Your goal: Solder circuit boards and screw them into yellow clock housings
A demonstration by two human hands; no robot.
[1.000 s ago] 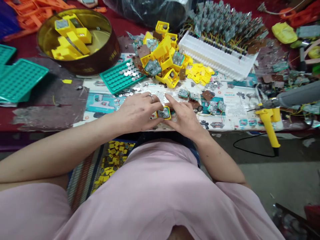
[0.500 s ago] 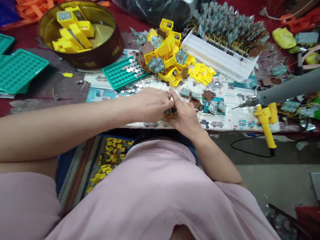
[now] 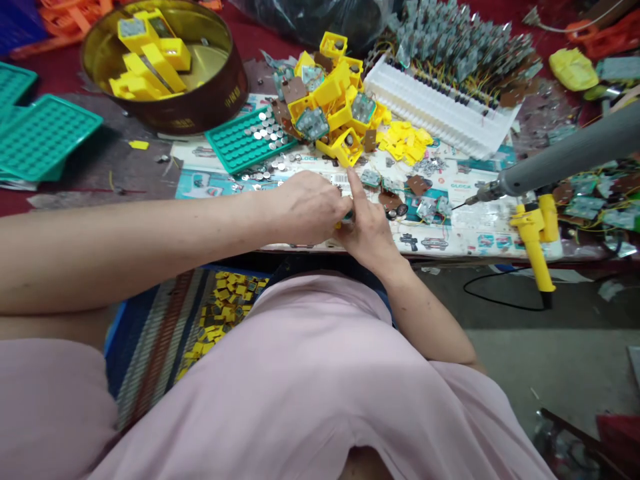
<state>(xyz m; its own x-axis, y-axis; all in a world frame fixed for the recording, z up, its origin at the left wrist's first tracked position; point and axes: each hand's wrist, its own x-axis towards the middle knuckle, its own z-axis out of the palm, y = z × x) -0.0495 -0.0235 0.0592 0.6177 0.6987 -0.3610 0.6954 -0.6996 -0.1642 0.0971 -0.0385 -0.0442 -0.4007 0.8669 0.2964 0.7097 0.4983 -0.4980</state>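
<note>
My left hand (image 3: 307, 208) is closed, its knuckles up and its fingertips against my right hand (image 3: 369, 230). Between them sits a small yellow plastic case (image 3: 338, 226), almost wholly hidden by the fingers. My right index finger points away from me while the other fingers curl around the case. Just beyond the hands lies a heap of yellow cases (image 3: 330, 100) mixed with circuit boards. To the right of my right hand are loose circuit boards (image 3: 427, 210) and small round black parts (image 3: 401, 210). Silver button cells (image 3: 270, 130) lie on a green tray (image 3: 227, 147).
A round tin (image 3: 190, 117) holding yellow cases stands at the back left. A white rack (image 3: 425, 110) carries wired boards. A grey screwdriver-like tool (image 3: 550, 160) hangs in from the right, near a yellow-handled tool (image 3: 535, 250). Yellow cases fill a bin (image 3: 113, 353) below the table edge.
My left fingers have drawn in slightly over the case, and my right index finger has straightened out. The view has shifted a little; both hands stay together in the same place.
</note>
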